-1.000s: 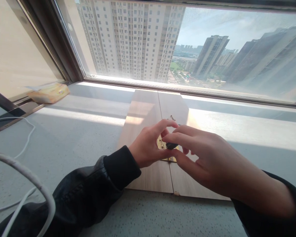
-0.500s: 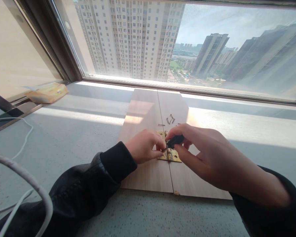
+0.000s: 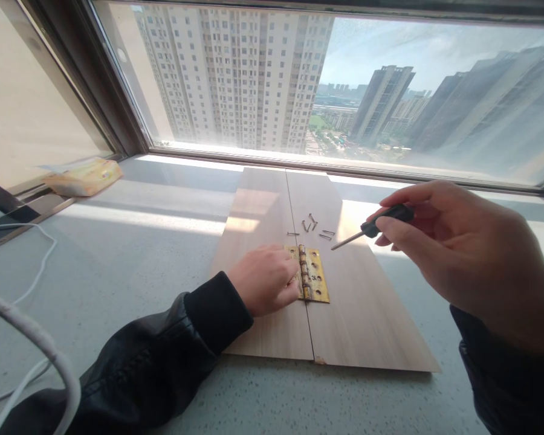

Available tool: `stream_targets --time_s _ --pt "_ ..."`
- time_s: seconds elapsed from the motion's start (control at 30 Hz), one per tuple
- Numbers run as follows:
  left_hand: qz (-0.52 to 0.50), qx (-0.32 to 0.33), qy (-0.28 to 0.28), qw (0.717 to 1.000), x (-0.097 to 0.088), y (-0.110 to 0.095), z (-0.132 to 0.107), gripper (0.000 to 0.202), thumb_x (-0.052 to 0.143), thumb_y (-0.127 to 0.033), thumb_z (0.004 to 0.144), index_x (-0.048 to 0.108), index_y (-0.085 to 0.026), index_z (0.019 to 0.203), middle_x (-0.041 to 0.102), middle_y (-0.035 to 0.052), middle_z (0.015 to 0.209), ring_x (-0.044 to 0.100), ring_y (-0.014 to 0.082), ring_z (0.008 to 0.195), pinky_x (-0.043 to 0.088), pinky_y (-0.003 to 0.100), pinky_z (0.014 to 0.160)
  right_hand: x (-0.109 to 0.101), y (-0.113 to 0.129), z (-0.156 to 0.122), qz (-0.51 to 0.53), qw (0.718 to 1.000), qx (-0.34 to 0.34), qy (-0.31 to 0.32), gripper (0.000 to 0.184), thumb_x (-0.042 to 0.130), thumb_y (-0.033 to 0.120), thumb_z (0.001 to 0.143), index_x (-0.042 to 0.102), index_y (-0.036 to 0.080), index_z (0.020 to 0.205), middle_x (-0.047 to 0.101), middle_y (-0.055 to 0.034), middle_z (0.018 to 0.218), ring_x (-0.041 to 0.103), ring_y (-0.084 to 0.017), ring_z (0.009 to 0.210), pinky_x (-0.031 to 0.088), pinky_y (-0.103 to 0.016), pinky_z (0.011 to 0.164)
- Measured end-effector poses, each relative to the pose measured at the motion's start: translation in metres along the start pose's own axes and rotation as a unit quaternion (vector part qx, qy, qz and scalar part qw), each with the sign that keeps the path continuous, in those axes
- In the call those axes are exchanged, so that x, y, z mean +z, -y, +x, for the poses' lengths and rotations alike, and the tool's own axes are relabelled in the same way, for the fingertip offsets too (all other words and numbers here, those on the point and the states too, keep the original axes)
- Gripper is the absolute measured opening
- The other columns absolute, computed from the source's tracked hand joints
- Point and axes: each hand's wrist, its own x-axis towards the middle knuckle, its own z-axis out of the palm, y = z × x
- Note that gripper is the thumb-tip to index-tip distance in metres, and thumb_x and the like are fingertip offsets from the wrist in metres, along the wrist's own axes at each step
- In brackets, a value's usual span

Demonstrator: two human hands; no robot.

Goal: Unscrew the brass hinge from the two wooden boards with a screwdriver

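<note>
A worn brass hinge [image 3: 317, 278] lies opened flat across the seam between two pale wooden boards [image 3: 362, 314]. My left hand [image 3: 267, 281] is closed over the hinge's left leaf. Its curled fingertips hide part of that leaf, and what they hold, if anything, is out of sight. In the air to the right, my right hand [image 3: 466, 241] grips a screwdriver [image 3: 390, 219] by its black handle. The metal shaft slants down and left, its tip over the right board and apart from the hinge. Several loose screws [image 3: 312, 222] lie on the boards beyond the hinge.
The boards lie on a speckled white windowsill [image 3: 163, 235] below a large window [image 3: 390, 90]. At the left are a yellow-orange soft packet [image 3: 84, 177], a dark flat device [image 3: 16, 223] and white cables [image 3: 31, 326].
My right hand has pulled away from the hinge, up and to the right, taking the screwdriver along. My left hand stays at the hinge, its fingers curled further in over the left leaf.
</note>
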Motion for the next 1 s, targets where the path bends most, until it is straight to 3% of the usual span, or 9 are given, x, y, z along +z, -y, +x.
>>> stream_targets --time_s 0.1,0.27,0.33,0.47,0.57,0.67,0.77,0.87,1.0 --pt "-0.011 -0.026 -0.001 1.0 0.001 0.001 0.003 0.027 0.041 -0.025 0.081 0.048 -0.015 0.057 0.053 0.0024 0.061 0.042 0.0127 0.059 0.031 0.026 0.053 0.016 -0.026 -0.005 0.032 0.996 0.077 0.019 0.029 0.063 0.048 0.072 0.059 0.022 0.083 0.065 -0.0026 0.068 0.063 -0.02 0.059 0.05 -0.034 0.055" --pt "-0.03 -0.073 -0.038 0.996 -0.008 0.011 0.026 0.038 0.036 -0.032 0.085 0.045 -0.015 0.053 0.044 0.0 0.051 0.034 0.0101 0.048 0.024 0.025 0.048 0.049 -0.076 -0.034 0.076 0.987 0.142 -0.016 0.029 0.065 0.045 0.071 0.057 0.02 0.084 0.067 -0.0047 0.082 0.064 -0.02 0.071 0.053 -0.035 0.062" --pt "-0.024 -0.114 -0.056 0.992 -0.007 0.021 0.041 0.041 0.033 -0.036 0.087 0.047 -0.016 0.054 0.045 0.0009 0.052 0.035 0.0108 0.048 0.024 0.026 0.048 0.056 -0.086 -0.049 0.025 0.991 0.129 -0.003 0.026 0.064 0.043 0.072 0.056 0.02 0.08 0.067 -0.0039 0.08 0.063 -0.02 0.069 0.052 -0.035 0.063" --pt "-0.02 -0.222 -0.039 0.974 0.008 0.047 0.065 0.045 0.032 -0.047 0.087 0.056 -0.016 0.066 0.055 0.0056 0.063 0.049 0.0162 0.059 0.03 0.027 0.052 0.053 -0.087 -0.07 -0.063 0.993 0.043 0.091 0.024 0.056 0.044 0.077 0.056 0.02 0.078 0.065 -0.006 0.078 0.061 -0.022 0.069 0.049 -0.038 0.063" --pt "-0.024 -0.227 -0.036 0.973 0.01 0.057 0.063 0.05 0.036 -0.058 0.082 0.058 -0.014 0.079 0.06 0.0083 0.074 0.054 0.0199 0.069 0.038 0.029 0.058 0.045 -0.093 -0.079 -0.042 0.994 0.0 0.102 0.034 0.055 0.047 0.078 0.058 0.019 0.097 0.063 -0.0103 0.101 0.059 -0.026 0.095 0.048 -0.042 0.08" --pt "-0.044 -0.207 -0.07 0.975 -0.002 0.046 0.035 0.06 0.032 -0.064 0.081 0.056 -0.013 0.103 0.061 0.0113 0.097 0.054 0.0237 0.088 0.044 0.036 0.074 0.041 -0.109 -0.086 -0.039 0.994 0.045 0.094 0.062 0.052 0.054 0.077 0.044 0.018 0.127 0.047 -0.0145 0.131 0.043 -0.031 0.121 0.039 -0.049 0.096" --pt "-0.026 -0.154 -0.064 0.986 -0.01 0.019 -0.013 0.065 0.04 -0.067 0.077 0.049 -0.019 0.12 0.054 0.0108 0.119 0.048 0.0272 0.105 0.041 0.043 0.086 0.044 -0.121 -0.092 -0.028 0.979 0.107 0.171 0.077 0.042 0.061 0.079 0.032 0.011 0.137 0.036 -0.018 0.14 0.033 -0.033 0.129 0.032 -0.054 0.102" --pt "0.016 -0.15 -0.066 0.986 -0.001 0.0 -0.069 0.082 0.05 -0.075 0.063 0.043 -0.027 0.128 0.045 0.0101 0.132 0.04 0.0326 0.118 0.033 0.05 0.095 0.051 -0.118 -0.095 -0.042 0.967 0.104 0.228 0.08 0.039 0.063 0.079 0.032 0.01 0.139 0.029 -0.0165 0.145 0.021 -0.031 0.135 0.02 -0.052 0.108" --pt "0.065 -0.168 -0.061 0.982 0.017 0.007 -0.125 0.097 0.051 -0.079 0.056 0.03 -0.031 0.138 0.034 0.0086 0.143 0.033 0.035 0.127 0.03 0.048 0.1 0.065 -0.099 -0.089 -0.072 0.963 0.074 0.248 0.082 0.04 0.061 0.079 0.028 0.008 0.14 0.024 -0.0172 0.146 0.017 -0.029 0.136 0.016 -0.05 0.11"
